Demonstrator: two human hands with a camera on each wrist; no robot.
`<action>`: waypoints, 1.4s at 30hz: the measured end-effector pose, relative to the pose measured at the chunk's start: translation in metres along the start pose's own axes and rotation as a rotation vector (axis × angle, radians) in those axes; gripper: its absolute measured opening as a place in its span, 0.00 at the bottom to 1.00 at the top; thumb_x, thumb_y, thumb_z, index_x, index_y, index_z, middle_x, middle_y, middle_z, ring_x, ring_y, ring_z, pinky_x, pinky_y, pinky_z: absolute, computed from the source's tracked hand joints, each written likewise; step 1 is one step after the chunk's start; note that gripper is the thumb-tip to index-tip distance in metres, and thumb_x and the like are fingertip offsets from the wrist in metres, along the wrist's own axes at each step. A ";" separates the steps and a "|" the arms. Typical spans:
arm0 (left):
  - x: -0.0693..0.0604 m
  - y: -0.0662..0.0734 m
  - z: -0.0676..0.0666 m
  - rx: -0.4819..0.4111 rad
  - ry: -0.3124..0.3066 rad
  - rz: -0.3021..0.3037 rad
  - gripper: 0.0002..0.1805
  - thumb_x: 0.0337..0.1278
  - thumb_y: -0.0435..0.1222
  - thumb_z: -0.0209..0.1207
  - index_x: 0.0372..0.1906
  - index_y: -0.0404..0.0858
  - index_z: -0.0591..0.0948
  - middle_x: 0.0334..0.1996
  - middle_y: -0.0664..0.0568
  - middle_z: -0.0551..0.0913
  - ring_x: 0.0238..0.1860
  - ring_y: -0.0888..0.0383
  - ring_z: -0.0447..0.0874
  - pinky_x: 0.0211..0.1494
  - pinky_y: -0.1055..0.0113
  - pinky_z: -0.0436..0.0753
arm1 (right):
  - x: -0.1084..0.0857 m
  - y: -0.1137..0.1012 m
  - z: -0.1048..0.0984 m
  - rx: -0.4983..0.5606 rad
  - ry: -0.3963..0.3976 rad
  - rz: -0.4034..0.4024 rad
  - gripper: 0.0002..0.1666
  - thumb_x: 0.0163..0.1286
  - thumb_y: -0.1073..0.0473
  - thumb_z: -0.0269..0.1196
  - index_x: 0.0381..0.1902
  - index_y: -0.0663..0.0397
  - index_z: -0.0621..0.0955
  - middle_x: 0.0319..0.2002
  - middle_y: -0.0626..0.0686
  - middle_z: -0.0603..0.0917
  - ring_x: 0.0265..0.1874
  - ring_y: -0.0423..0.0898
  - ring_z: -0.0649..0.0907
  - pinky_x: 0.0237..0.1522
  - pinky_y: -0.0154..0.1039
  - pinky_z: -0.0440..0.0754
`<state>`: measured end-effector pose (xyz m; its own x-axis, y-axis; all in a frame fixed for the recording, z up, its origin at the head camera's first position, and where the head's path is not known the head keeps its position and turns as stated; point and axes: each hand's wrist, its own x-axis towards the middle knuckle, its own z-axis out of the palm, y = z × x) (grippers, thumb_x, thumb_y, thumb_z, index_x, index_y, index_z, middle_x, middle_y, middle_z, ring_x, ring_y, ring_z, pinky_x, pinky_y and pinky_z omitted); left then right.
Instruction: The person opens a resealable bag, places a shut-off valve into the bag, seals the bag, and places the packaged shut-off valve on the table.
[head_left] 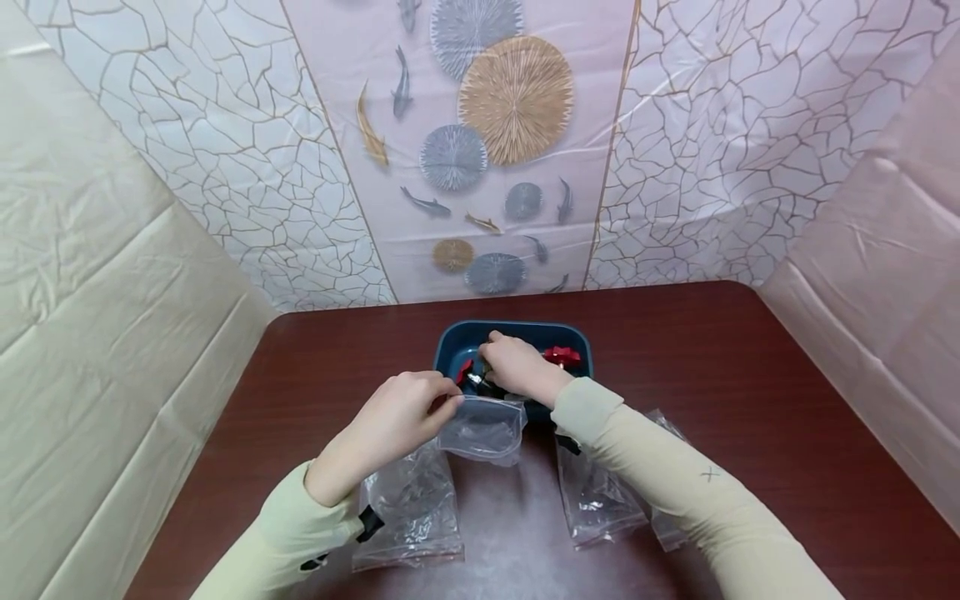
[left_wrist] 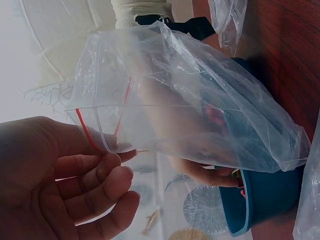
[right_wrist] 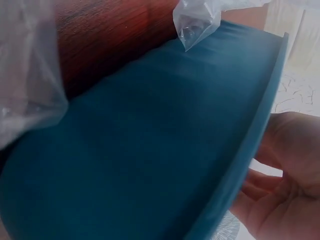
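Observation:
The left hand point(head_left: 401, 410) pinches the red-striped zip edge of a clear plastic bag point(head_left: 483, 429) between thumb and forefinger; in the left wrist view the bag point(left_wrist: 190, 100) spreads out from those fingertips point(left_wrist: 112, 150). Just behind the bag stands a blue bin point(head_left: 450, 333). Inside the bin, the right hand point(head_left: 517, 365) reaches down with bent fingers among red-handled metal parts point(head_left: 474, 377); what its fingertips touch is hidden. Another red knob point(head_left: 562, 356) lies at the bin's right end. In the right wrist view, the bin's wall point(right_wrist: 150, 125) covers the fingertips of the right hand point(right_wrist: 285, 180).
One flat clear bag point(head_left: 416, 508) lies on the dark red table point(head_left: 337, 350) under the left forearm. Two more clear bags, one at the middle right point(head_left: 596, 500) and one partly beneath the right sleeve point(head_left: 667, 525), lie to the right. A patterned cloth hangs behind the table.

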<state>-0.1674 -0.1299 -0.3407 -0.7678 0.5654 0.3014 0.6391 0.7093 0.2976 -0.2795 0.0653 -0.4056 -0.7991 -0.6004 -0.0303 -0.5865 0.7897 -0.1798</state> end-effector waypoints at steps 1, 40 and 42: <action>0.000 0.000 0.000 0.000 0.002 -0.001 0.03 0.63 0.36 0.66 0.35 0.42 0.88 0.28 0.59 0.84 0.26 0.66 0.78 0.30 0.71 0.77 | 0.000 0.001 0.000 0.000 0.003 -0.007 0.12 0.71 0.61 0.66 0.50 0.59 0.85 0.40 0.57 0.77 0.35 0.48 0.79 0.38 0.42 0.83; 0.003 -0.005 0.004 0.003 -0.044 -0.043 0.05 0.65 0.37 0.64 0.35 0.42 0.89 0.25 0.61 0.82 0.23 0.67 0.73 0.26 0.69 0.74 | 0.008 0.009 -0.008 -0.030 -0.135 -0.089 0.15 0.69 0.64 0.66 0.53 0.61 0.82 0.46 0.58 0.75 0.35 0.48 0.79 0.39 0.41 0.81; 0.002 -0.005 0.005 0.002 -0.054 -0.046 0.05 0.65 0.37 0.64 0.35 0.43 0.89 0.25 0.61 0.81 0.22 0.67 0.73 0.26 0.69 0.74 | 0.006 0.009 -0.007 -0.013 -0.140 -0.088 0.17 0.69 0.63 0.66 0.54 0.61 0.81 0.46 0.58 0.75 0.36 0.48 0.79 0.40 0.42 0.81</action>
<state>-0.1728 -0.1301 -0.3463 -0.7975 0.5543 0.2379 0.6032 0.7355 0.3084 -0.2909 0.0700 -0.4001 -0.7188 -0.6784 -0.1520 -0.6559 0.7342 -0.1751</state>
